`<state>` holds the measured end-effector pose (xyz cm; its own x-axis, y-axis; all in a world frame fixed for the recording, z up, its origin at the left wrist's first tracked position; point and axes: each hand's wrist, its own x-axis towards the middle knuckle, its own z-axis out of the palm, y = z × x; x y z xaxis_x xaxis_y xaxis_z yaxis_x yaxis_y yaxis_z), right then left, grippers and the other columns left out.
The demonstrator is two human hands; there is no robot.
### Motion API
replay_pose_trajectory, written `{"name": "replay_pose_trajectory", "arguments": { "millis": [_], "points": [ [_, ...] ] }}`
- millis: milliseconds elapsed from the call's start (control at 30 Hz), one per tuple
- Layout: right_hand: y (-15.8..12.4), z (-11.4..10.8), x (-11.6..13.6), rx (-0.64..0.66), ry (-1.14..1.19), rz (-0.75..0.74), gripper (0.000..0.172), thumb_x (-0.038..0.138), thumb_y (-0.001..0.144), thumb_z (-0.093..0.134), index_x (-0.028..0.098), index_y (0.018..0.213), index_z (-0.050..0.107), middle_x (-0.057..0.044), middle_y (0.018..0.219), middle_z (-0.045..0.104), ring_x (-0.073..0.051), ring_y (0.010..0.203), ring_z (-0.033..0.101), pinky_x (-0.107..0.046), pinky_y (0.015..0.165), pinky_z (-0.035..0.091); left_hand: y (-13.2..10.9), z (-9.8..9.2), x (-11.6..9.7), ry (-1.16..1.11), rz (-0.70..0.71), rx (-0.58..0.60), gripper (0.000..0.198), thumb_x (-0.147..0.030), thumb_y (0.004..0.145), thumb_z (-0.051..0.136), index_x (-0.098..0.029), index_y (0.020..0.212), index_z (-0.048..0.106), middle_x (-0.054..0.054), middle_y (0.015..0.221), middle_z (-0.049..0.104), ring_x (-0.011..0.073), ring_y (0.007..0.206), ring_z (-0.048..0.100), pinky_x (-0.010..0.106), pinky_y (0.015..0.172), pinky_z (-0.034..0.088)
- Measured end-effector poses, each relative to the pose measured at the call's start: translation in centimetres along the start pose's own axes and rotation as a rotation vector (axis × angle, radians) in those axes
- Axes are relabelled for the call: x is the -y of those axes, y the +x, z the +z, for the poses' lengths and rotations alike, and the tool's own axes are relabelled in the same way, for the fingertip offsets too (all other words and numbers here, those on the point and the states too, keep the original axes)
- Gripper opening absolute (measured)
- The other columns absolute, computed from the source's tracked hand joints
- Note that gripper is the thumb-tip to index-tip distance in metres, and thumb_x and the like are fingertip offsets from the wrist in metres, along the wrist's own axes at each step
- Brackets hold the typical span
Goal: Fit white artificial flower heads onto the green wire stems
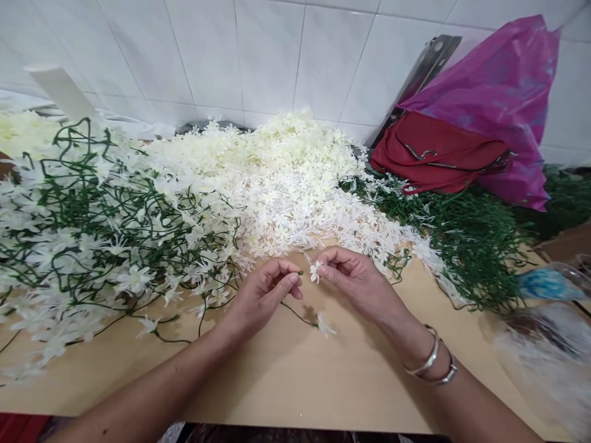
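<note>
Near the middle of the table, my left hand (272, 289) pinches a green artificial stem (301, 272), its tip poking out past the fingertips. A white flower (327, 326) hangs at the end of a stem below that hand. Just to the right, my right hand (346, 274) holds a small white artificial flower (316, 271) between thumb and fingers. The flower and the stem tip are close but apart. Behind both hands spreads a large heap of loose white blossoms (295, 178).
Green stems bearing white flowers lie tangled in a pile (120, 227) on the left. Bare green stems (480, 246) fill the right, below a red handbag (443, 151) and a purple plastic bag (503, 98). Clear plastic (549, 363) lies at the right edge. White tiles back the table.
</note>
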<state>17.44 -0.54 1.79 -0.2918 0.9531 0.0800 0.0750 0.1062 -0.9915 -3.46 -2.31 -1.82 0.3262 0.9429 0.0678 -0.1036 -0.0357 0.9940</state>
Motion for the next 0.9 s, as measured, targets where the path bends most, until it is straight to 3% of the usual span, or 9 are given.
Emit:
{"name": "replay_pose_trajectory", "arguments": {
  "millis": [200, 400, 667, 900],
  "points": [
    [0.2, 0.0, -0.8, 0.053, 0.0, 0.081, 0.028, 0.049, 0.085, 0.079, 0.022, 0.083, 0.072, 0.003, 0.072, 0.063, -0.014, 0.065, 0.051, -0.028, 0.062, 0.04, -0.1, 0.0, 0.0, 0.004, -0.015, 0.003, 0.025, -0.042, 0.1, 0.064, -0.017, 0.101, 0.066, 0.002, 0.075, 0.071, 0.0148, 0.073, 0.068, 0.027, 0.073, 0.051],
    [0.2, 0.1, -1.8, 0.095, 0.114, 0.143, 0.025, 0.047, 0.085, 0.08, 0.023, 0.085, 0.074, 0.0, 0.077, 0.071, -0.016, 0.073, 0.063, -0.031, 0.073, 0.05, -0.1, 0.0, 0.0, 0.057, -0.017, 0.069, 0.023, -0.04, 0.102, 0.062, -0.017, 0.098, 0.067, 0.002, 0.078, 0.073, 0.0151, 0.074, 0.07, 0.026, 0.073, 0.051],
    [0.2, 0.6, -1.8, 0.049, 0.115, 0.13, 0.026, 0.045, 0.08, 0.085, 0.023, 0.081, 0.072, 0.002, 0.072, 0.07, -0.015, 0.067, 0.062, -0.029, 0.066, 0.051, -0.3, 0.4, -0.2, 0.106, -0.028, 0.042, 0.022, -0.039, 0.102, 0.06, -0.018, 0.095, 0.066, 0.004, 0.08, 0.074, 0.0161, 0.075, 0.072, 0.027, 0.072, 0.053],
    [-0.3, 1.3, -1.3, 0.046, 0.015, 0.097, 0.018, 0.037, 0.088, 0.077, 0.022, 0.083, 0.07, 0.003, 0.073, 0.065, -0.012, 0.065, 0.055, -0.027, 0.063, 0.046, -0.4, 0.6, -0.2, 0.239, -0.031, -0.008, 0.02, -0.036, 0.102, 0.06, -0.018, 0.095, 0.065, 0.003, 0.076, 0.077, 0.0159, 0.073, 0.074, 0.025, 0.07, 0.052]
  ]
}}
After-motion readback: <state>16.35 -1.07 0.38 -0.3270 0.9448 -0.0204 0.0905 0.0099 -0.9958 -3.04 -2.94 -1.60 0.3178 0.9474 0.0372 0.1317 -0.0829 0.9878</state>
